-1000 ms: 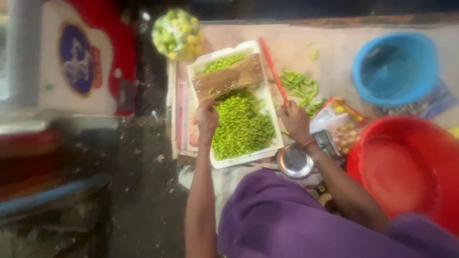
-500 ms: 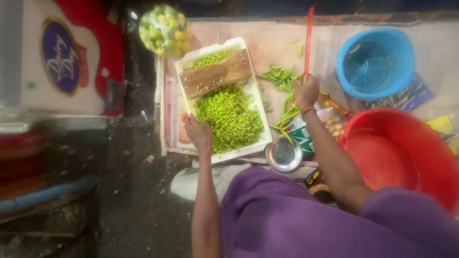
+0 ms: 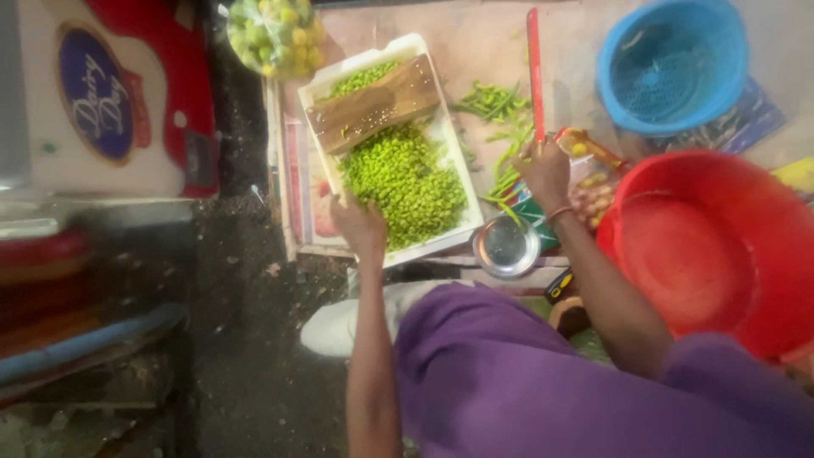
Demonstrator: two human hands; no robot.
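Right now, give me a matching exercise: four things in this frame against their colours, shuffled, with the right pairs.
Things:
1. basket
2. tub
3. tray
4. small bowl

Colours:
A. white
B. red
C. metal grey
D. blue

Pairs: 1-D, 2-B, 3-A, 4-C. The left hand rests at the tray's near edge; the right hand holds a red stick.

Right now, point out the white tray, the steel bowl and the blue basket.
white tray [image 3: 315, 87]: head view, bare far-left rim.
steel bowl [image 3: 506, 247]: head view, middle of its shiny inside.
blue basket [image 3: 670, 72]: head view, meshed bottom inside.
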